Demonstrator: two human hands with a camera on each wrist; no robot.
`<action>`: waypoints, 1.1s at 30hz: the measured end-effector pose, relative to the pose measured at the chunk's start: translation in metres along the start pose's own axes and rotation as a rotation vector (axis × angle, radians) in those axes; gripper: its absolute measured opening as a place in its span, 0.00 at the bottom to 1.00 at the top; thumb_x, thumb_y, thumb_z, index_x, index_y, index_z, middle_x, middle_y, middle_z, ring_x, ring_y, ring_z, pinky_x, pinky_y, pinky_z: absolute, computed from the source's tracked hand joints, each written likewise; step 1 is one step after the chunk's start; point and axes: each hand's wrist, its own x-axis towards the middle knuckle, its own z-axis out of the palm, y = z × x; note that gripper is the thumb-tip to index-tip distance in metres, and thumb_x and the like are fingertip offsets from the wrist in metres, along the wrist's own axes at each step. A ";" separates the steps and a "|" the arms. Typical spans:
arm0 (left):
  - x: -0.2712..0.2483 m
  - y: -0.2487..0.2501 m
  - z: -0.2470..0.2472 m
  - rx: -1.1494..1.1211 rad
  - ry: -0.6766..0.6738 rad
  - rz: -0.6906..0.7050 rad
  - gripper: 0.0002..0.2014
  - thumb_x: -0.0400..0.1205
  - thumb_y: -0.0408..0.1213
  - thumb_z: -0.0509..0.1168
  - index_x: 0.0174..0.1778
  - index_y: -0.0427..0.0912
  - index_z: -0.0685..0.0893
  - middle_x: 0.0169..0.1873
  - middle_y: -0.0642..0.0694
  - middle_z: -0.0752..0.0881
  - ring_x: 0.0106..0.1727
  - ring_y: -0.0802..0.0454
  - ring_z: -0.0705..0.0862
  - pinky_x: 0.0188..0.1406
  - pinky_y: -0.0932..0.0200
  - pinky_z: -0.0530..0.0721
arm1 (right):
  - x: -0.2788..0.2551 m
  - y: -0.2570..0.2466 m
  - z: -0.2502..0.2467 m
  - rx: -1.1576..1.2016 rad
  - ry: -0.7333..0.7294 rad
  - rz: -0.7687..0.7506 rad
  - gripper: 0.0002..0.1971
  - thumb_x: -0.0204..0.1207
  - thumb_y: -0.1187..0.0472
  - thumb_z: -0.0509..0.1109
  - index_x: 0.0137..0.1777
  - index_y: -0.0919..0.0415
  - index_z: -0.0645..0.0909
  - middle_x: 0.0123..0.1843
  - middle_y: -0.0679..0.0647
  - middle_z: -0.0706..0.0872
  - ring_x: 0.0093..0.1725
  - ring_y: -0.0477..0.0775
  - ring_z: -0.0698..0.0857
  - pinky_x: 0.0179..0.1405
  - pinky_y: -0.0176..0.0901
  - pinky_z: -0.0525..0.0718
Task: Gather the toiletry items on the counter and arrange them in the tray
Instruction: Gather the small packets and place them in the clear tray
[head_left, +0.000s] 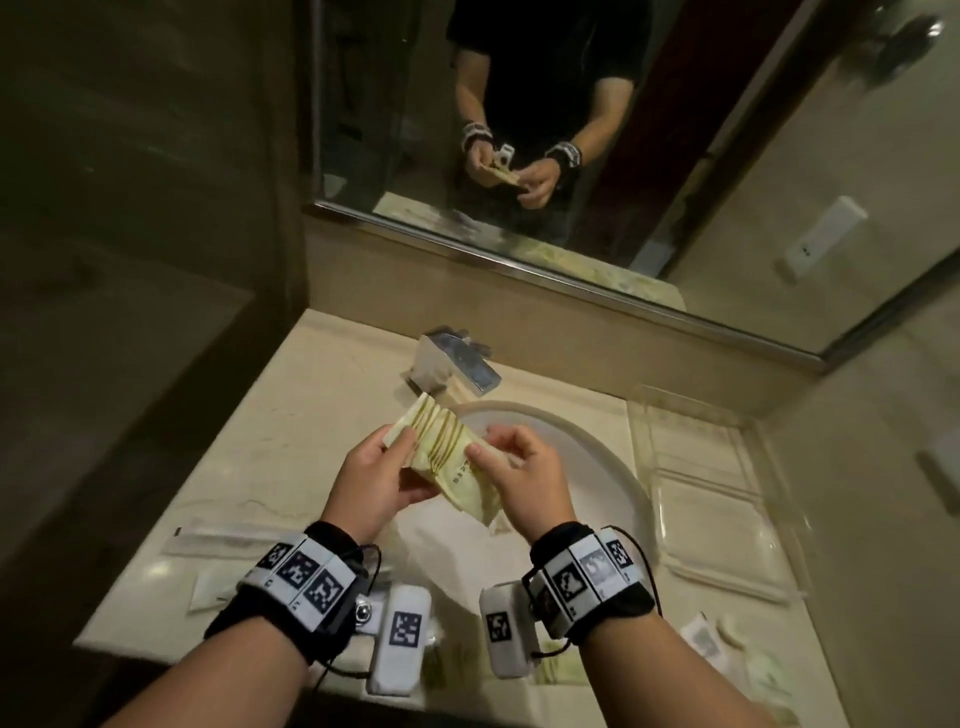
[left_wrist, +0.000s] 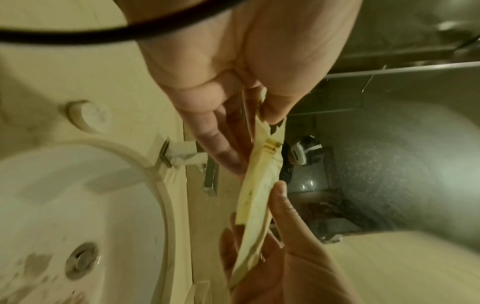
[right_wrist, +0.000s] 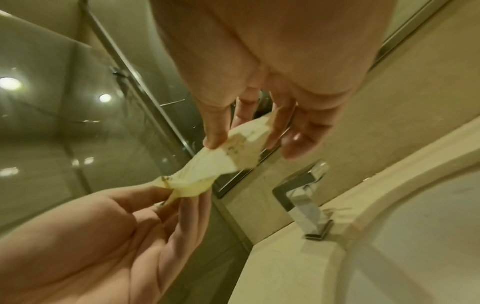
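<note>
Over the basin I hold a fanned stack of thin cream-and-green sachets (head_left: 447, 447) between both hands. My left hand (head_left: 402, 449) pinches its left end, thumb on top. My right hand (head_left: 483, 460) pinches the right end. In the left wrist view the sachets (left_wrist: 259, 185) are seen edge-on, held by my left hand (left_wrist: 246, 133). In the right wrist view my right hand (right_wrist: 249, 142) pinches the sachets (right_wrist: 207, 172) with thumb and fingers. A clear compartmented tray (head_left: 639, 447) lies on the counter to the right of the basin, apart from both hands.
A chrome faucet (head_left: 457, 364) stands behind the round basin (head_left: 597, 457). A long white packet (head_left: 228, 540) and a small sachet (head_left: 208, 592) lie on the left of the counter. More packets (head_left: 717, 639) lie at the front right. A mirror runs along the back wall.
</note>
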 end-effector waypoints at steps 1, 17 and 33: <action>0.000 -0.004 0.009 -0.022 -0.037 -0.005 0.12 0.86 0.43 0.58 0.52 0.42 0.84 0.48 0.37 0.90 0.49 0.42 0.90 0.49 0.44 0.89 | -0.002 0.004 -0.008 0.063 -0.001 0.044 0.08 0.72 0.61 0.78 0.39 0.53 0.81 0.43 0.50 0.88 0.44 0.49 0.86 0.41 0.38 0.85; 0.003 -0.087 0.133 0.171 -0.125 -0.111 0.10 0.79 0.27 0.69 0.56 0.34 0.84 0.52 0.35 0.90 0.54 0.39 0.89 0.56 0.42 0.86 | -0.036 0.091 -0.180 0.220 0.299 0.210 0.04 0.77 0.60 0.72 0.41 0.54 0.81 0.42 0.54 0.88 0.43 0.51 0.85 0.39 0.42 0.83; -0.007 -0.145 0.205 0.332 -0.192 -0.137 0.15 0.78 0.26 0.70 0.61 0.30 0.83 0.51 0.36 0.90 0.50 0.42 0.90 0.41 0.55 0.91 | -0.103 0.204 -0.282 -0.342 0.234 0.429 0.09 0.70 0.61 0.78 0.49 0.58 0.84 0.45 0.51 0.87 0.46 0.51 0.86 0.51 0.43 0.86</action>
